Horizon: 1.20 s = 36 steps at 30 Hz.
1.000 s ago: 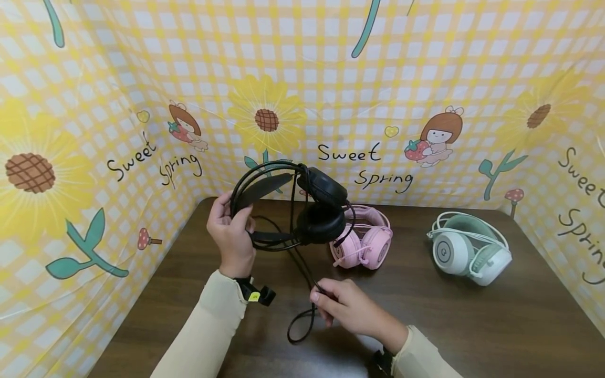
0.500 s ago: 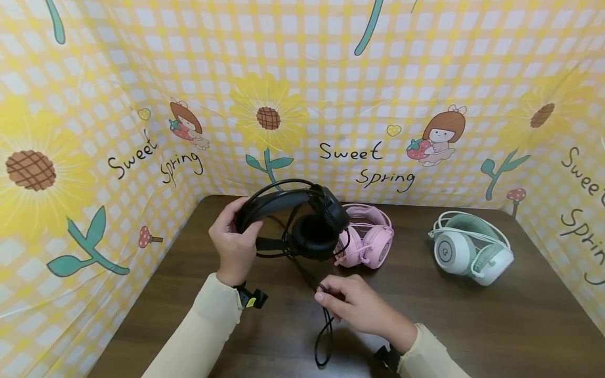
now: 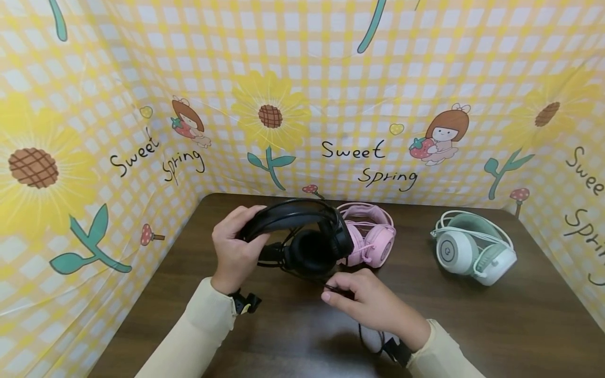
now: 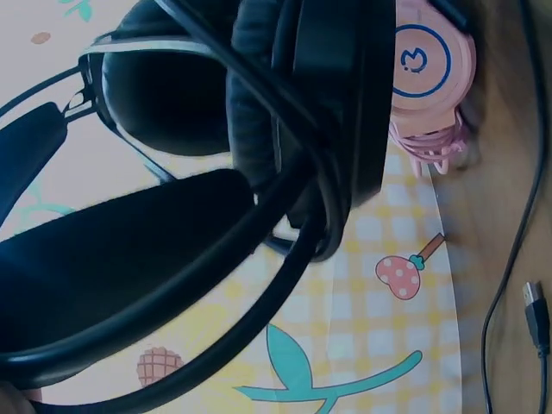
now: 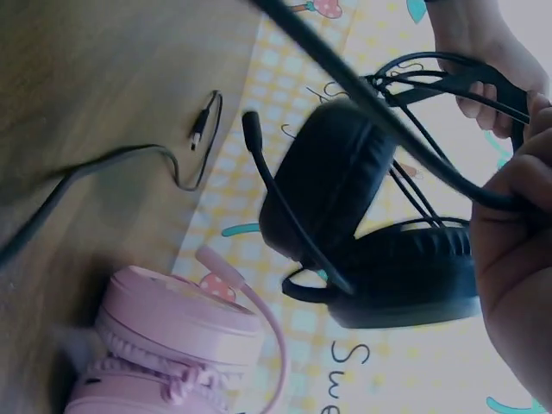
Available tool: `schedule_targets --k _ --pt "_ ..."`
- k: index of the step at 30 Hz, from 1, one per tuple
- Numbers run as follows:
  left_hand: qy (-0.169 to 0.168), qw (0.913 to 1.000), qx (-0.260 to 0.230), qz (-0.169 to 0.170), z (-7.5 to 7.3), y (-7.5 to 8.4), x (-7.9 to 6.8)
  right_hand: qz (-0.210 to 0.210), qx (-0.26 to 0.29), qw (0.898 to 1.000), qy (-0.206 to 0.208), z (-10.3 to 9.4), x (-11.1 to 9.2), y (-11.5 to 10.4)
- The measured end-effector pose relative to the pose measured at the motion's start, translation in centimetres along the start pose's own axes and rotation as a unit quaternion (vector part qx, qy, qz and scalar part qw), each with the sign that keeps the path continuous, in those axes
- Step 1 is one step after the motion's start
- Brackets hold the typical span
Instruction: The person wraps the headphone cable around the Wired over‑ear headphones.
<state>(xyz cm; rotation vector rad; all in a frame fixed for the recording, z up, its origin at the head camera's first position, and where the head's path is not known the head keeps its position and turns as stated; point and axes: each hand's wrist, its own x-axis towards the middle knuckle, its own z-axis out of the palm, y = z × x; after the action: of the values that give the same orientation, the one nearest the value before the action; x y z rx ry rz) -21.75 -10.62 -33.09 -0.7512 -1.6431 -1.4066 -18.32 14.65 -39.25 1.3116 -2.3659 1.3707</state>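
Observation:
A black headset point(image 3: 314, 252) is held by its headband in my left hand point(image 3: 235, 249), fingers behind the band and thumb in front. Its ear cups point right, overlapping the pink headset in the head view. A microphone point(image 5: 252, 131) on a thin boom sticks out from one cup in the right wrist view. My right hand point(image 3: 373, 302) pinches the headset's black cable point(image 5: 379, 112) in front of the ear cups. A loop of that cable hangs below the right wrist. The cable's USB plug point(image 4: 536, 319) shows over the table in the left wrist view.
A pink headset point(image 3: 378, 247) stands right behind the black one. Farther right is a white and mint green headset point(image 3: 454, 254). Both are on the dark wooden table point(image 3: 472, 325). A yellow checked cloth point(image 3: 302, 121) with printed flowers encloses the back and sides.
My left hand has lowered the black headset and tilted its band toward me. The right hand has shifted slightly right with the cable, and the hanging loop has swung right.

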Motion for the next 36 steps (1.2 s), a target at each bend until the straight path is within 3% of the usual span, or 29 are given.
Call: schedule_targets --k 8,17,27,32,36 --pt "-0.062 0.9979 0.01 0.018 -0.7 0.0 0.3 -0.014 -0.012 1.0 0.003 -1.2 -0.1 -1.0" --pt "-0.125 0.9921 -0.011 0.009 -1.2 0.3 0.8 -0.03 -0.021 0.999 0.009 -2.1 -0.4 -1.2" --pt "-0.193 0.9799 -0.029 -0.039 -2.5 -2.3 -0.2 -0.011 -0.031 0.999 0.006 -2.9 -0.6 -1.3" --pt "-0.216 0.9759 -0.03 -0.019 -2.7 -1.7 0.1 -0.015 -0.034 0.999 0.012 -3.2 -0.8 -1.4" --pt "-0.227 0.9728 -0.045 -0.007 -2.6 -0.3 0.6 -0.02 -0.035 0.999 0.013 -3.5 -0.9 -1.4"
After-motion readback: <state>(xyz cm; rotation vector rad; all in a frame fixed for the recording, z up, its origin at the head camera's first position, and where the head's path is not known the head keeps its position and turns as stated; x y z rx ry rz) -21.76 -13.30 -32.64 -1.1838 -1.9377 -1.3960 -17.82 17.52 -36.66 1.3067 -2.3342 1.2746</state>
